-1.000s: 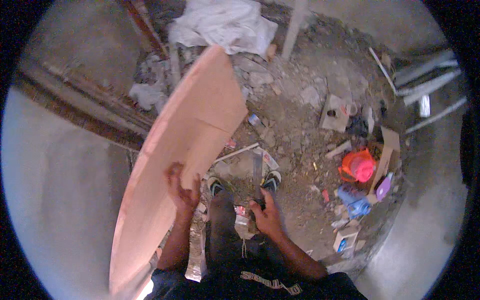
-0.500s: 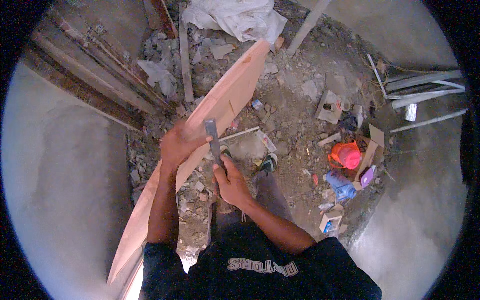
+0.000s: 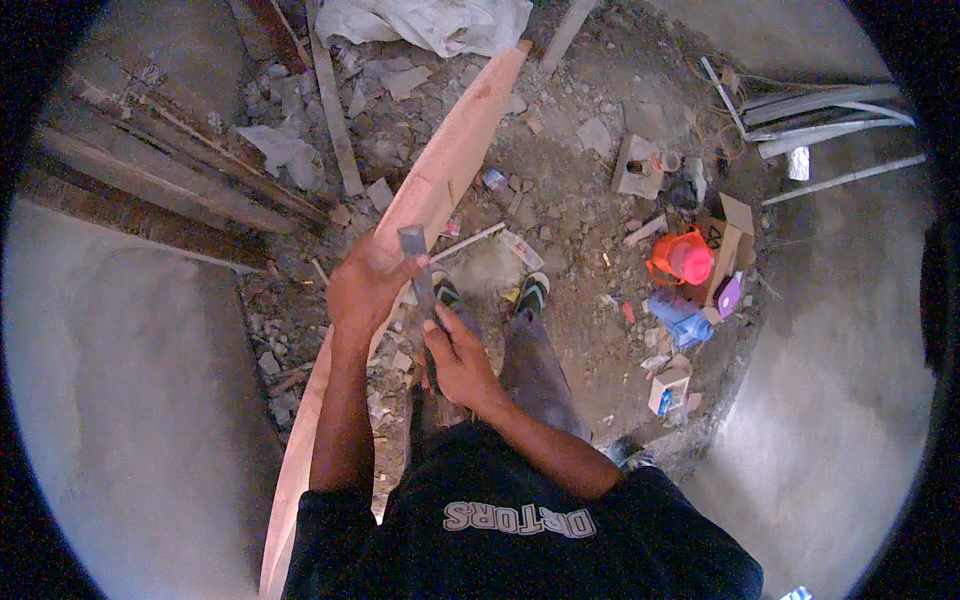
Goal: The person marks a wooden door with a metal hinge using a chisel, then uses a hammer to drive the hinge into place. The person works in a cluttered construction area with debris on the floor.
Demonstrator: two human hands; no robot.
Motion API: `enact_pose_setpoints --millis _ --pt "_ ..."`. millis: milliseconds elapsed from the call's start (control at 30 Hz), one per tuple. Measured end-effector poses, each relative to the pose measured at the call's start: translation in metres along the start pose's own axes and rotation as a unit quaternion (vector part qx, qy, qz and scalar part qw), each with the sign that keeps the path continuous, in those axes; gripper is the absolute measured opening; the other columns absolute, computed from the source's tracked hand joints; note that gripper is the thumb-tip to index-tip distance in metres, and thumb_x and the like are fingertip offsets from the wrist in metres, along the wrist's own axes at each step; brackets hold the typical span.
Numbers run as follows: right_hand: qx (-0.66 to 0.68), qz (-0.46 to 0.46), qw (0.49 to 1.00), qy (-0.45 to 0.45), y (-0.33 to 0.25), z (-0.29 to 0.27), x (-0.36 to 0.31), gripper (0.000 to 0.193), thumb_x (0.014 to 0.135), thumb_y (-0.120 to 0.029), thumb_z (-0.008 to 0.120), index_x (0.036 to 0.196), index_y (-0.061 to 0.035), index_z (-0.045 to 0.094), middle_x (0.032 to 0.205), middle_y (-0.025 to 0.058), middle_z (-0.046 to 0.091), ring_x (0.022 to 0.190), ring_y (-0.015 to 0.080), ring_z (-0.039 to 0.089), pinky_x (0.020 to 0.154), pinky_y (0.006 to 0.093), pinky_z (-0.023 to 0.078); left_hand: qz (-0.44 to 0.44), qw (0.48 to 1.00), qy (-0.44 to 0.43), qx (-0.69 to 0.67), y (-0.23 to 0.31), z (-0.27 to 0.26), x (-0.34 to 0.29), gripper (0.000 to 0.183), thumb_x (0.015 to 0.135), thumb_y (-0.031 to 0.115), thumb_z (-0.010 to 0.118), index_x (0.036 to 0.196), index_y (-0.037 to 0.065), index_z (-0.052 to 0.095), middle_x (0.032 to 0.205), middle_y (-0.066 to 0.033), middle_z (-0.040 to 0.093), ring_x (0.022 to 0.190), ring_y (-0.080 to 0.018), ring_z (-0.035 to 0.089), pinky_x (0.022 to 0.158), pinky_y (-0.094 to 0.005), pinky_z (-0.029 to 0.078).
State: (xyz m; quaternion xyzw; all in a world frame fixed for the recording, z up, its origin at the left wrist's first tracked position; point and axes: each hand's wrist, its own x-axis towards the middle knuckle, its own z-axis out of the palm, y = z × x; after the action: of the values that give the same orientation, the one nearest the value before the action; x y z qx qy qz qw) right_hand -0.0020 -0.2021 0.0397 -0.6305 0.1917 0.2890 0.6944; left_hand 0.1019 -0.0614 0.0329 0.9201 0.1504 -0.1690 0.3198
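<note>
A long, pale reddish wooden board [image 3: 440, 165] stands slanted on edge, running from the far middle to the near left. My left hand [image 3: 365, 290] is closed over its upper edge, with the thumb stretched toward the blade of a chisel [image 3: 413, 243]. My right hand [image 3: 463, 365] wraps the chisel's lower part, its thumb lying along the shank. The flat metal end points away from me, beside the board's face and close to my left thumb. My right palm hides most of the handle.
Rubble covers the ground around my shoes [image 3: 533, 293]. To the right lie an orange-red jug [image 3: 688, 258], a blue container [image 3: 682, 320] and a small open box [image 3: 670, 388]. Timbers [image 3: 180, 190] lean at left; a white sack [image 3: 430, 22] lies at the far end. Pipes [image 3: 820, 130] rest far right.
My view has shifted, and the board lies at a steeper angle in it, its near end farther right. Both hands keep their holds; the chisel has barely moved relative to them.
</note>
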Motion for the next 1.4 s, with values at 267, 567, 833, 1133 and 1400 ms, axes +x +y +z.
enact_pose_setpoints --millis 267,567,833,1133,1400 --pt "-0.019 0.050 0.999 0.010 -0.010 0.000 0.004 0.039 0.104 -0.028 0.047 0.135 -0.0039 0.046 0.067 0.0026 0.053 0.048 0.0128 0.053 0.044 0.0292 0.044 -0.042 0.998 0.033 0.034 0.017 -0.006 -0.006 0.079 0.066 0.068 0.076 0.113 0.005 0.067 0.087 -0.0243 0.070 0.087 -0.0405 0.070 0.075 -0.0486 0.054" --pt "-0.044 0.044 0.998 0.001 -0.032 -0.010 0.010 0.036 0.102 -0.026 0.049 0.129 -0.0021 0.053 0.074 0.0134 0.060 0.062 0.0243 0.060 0.060 0.0395 0.049 -0.061 0.997 0.029 0.035 0.017 -0.003 -0.001 0.076 0.067 0.064 0.079 0.114 0.006 0.067 0.090 -0.0216 0.071 0.084 -0.0378 0.070 0.074 -0.0455 0.055" --pt "-0.024 0.021 0.999 0.008 -0.002 -0.008 -0.001 0.039 0.104 -0.029 0.048 0.134 -0.0031 0.047 0.070 0.0036 0.054 0.048 0.0124 0.052 0.044 0.0293 0.045 0.043 0.998 0.014 -0.053 0.015 -0.008 0.002 0.072 0.066 0.051 0.085 0.118 0.004 0.065 0.095 -0.0209 0.071 0.087 -0.0363 0.070 0.077 -0.0429 0.054" --pt "0.035 0.117 0.992 -0.011 -0.027 -0.006 -0.001 0.042 0.103 -0.030 0.049 0.135 -0.0031 0.045 0.067 0.0041 0.054 0.047 0.0142 0.053 0.043 0.0307 0.043 -0.018 0.995 0.008 -0.098 0.019 -0.004 0.004 0.069 0.066 0.052 0.083 0.112 0.003 0.069 0.093 -0.0193 0.072 0.086 -0.0312 0.070 0.077 -0.0408 0.053" --pt "0.033 0.075 0.997 0.012 -0.023 -0.002 0.006 0.048 0.102 -0.031 0.051 0.139 -0.0019 0.046 0.062 0.0061 0.055 0.047 0.0150 0.054 0.048 0.0346 0.047 -0.040 0.991 0.050 -0.116 0.000 0.010 0.008 0.064 0.065 0.055 0.083 0.104 0.006 0.071 0.091 -0.0176 0.073 0.084 -0.0298 0.071 0.074 -0.0394 0.054"
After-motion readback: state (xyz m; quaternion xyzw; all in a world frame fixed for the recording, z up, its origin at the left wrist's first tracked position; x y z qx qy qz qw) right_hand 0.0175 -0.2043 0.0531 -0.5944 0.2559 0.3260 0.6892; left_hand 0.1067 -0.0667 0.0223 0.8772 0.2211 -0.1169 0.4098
